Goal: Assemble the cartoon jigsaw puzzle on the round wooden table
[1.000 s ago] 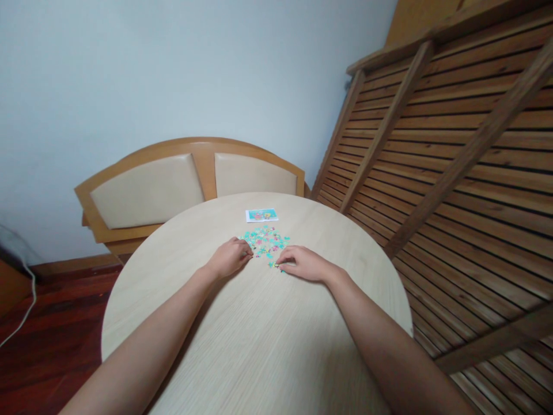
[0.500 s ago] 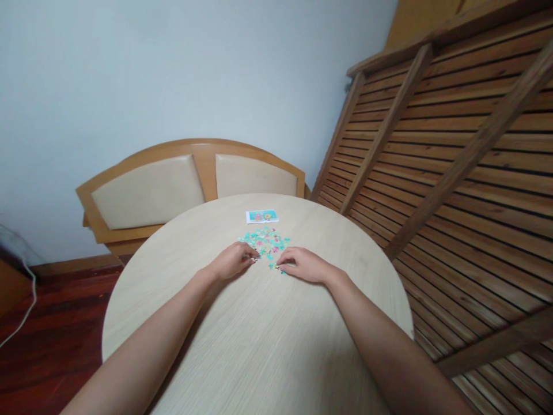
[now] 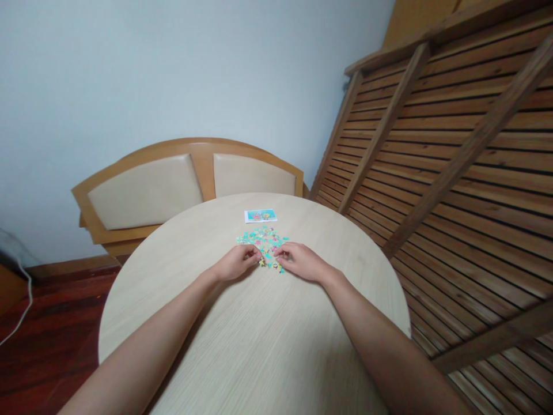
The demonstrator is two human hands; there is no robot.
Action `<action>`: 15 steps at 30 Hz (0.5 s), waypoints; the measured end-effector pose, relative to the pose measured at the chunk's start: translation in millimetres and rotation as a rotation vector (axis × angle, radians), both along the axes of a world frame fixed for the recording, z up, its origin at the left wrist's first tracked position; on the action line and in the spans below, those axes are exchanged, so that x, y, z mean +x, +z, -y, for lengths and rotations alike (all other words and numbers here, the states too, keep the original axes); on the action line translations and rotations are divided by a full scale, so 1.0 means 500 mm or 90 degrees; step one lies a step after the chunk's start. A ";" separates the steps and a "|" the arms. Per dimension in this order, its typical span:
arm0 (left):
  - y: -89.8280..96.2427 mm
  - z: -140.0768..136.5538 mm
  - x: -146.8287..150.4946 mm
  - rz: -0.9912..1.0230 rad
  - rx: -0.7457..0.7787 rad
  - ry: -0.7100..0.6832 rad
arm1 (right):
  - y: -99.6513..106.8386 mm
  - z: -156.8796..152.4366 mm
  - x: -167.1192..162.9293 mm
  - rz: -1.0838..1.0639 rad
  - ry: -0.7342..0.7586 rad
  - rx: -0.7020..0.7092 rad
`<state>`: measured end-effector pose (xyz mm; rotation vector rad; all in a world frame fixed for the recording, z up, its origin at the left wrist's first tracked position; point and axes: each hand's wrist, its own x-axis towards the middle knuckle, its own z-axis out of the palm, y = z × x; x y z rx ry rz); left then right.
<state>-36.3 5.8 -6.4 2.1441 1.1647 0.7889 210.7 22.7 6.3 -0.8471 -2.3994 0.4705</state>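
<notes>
Left hand [image 3: 237, 262] is pinched on a yellow jigsaw piece [image 3: 261, 262]; the right hand [image 3: 305, 261] is parted beside the jigsaw pile [image 3: 254, 234] on the counter [image 3: 259, 334]. Pieces are probably light, stiff, best held by their edges.

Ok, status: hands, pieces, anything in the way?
Left hand at yellow piece. Right hand beside loose pieces. Colourful pile beyond; picture card behind, seemingly not blocking.

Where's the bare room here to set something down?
Bare tabletop lies between the two forearms, and either side of the picture card. Crowded: the small pieces between left hand and right hand, spreading toward the card.
</notes>
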 end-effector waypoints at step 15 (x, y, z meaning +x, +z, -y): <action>-0.013 0.008 0.052 0.175 -0.036 -0.021 | 0.009 0.006 -0.010 -0.020 -0.002 -0.015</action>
